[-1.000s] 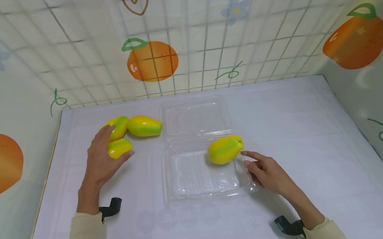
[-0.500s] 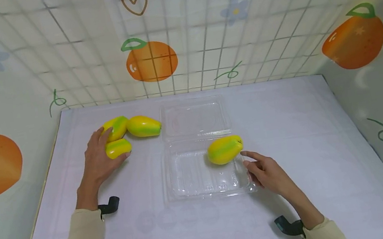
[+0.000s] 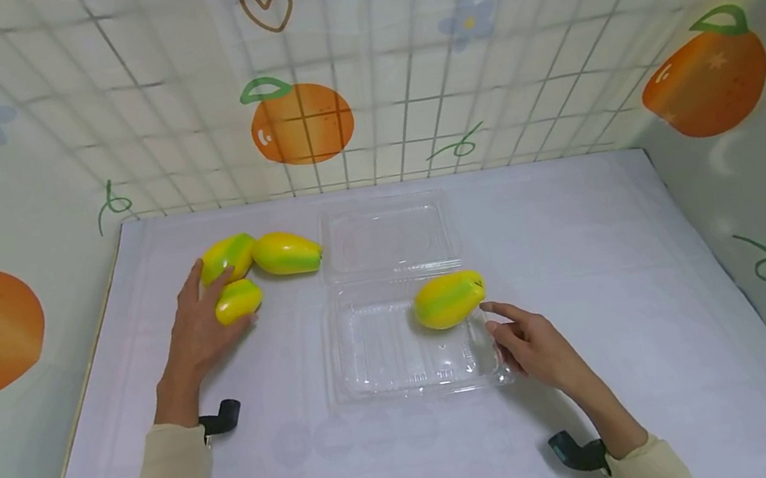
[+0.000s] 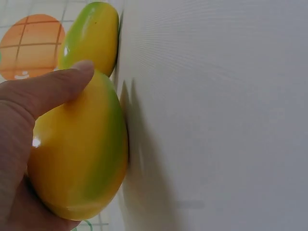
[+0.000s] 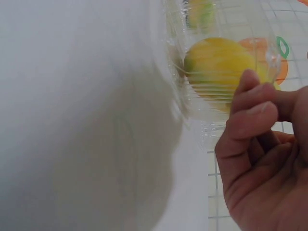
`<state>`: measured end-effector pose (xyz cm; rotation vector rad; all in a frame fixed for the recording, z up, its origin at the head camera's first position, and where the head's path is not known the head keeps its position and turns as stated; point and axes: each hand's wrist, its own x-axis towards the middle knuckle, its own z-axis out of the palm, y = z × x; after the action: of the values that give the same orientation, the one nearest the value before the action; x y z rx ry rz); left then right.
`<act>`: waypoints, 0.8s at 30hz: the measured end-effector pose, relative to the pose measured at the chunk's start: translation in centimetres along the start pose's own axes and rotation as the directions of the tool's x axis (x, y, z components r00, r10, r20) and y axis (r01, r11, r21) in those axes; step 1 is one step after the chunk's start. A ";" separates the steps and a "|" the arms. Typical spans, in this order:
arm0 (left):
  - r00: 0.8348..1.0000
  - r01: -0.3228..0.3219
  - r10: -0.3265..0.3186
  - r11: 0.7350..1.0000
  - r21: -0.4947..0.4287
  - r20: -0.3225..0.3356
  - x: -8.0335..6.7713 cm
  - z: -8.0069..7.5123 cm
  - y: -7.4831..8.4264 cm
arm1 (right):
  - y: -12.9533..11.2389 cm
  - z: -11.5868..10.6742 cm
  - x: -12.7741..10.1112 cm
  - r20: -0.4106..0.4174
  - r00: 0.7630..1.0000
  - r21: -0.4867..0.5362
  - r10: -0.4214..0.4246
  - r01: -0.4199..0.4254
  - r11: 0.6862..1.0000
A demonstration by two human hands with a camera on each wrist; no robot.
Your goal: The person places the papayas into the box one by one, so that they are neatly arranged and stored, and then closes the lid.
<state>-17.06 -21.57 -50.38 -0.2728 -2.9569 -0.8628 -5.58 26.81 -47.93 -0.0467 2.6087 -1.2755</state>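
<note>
On the left of the table, my left hand [image 3: 198,327] grips a yellow-green papaya [image 3: 239,301]. The left wrist view shows the thumb across this papaya [image 4: 79,149] and fingers on its far side. Two more papayas lie just behind, one [image 3: 229,256] beside my fingers and another [image 3: 287,253] to its right. A clear plastic container [image 3: 386,391] lies open in the middle, with one papaya [image 3: 450,300] in its right back part. My right hand [image 3: 536,344] holds the container's right rim, index finger pointing toward that papaya; its fingers [image 5: 250,125] are curled in the right wrist view.
The container's clear lid [image 3: 389,238] lies folded back flat toward the rear of the table. Behind the white tabletop [image 3: 581,240] hangs a printed sheet [image 3: 516,81] over a wire grid. Similar sheeting stands along both sides.
My left hand has closed in on the near papaya, its fingers coming off the one behind and settling between the two. The right hand and container stay put.
</note>
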 end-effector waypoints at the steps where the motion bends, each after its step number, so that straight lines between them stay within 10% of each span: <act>1: 1.000 0.007 -0.007 1.000 0.003 0.008 -0.1 0.0 0.0 | 0.0 0.0 0.0 0.001 1.000 -0.002 0.002 -0.002 1.000; 24: 0.994 -0.045 0.036 0.995 -0.085 -0.103 -0.9 -1.1 1.4 | -0.6 -0.1 -0.2 0.003 1.000 0.006 0.030 -0.030 1.000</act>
<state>-15.97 -21.20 -48.79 -0.2826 -2.8146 -0.9724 -5.40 26.53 -47.39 -0.0089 2.5927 -1.2727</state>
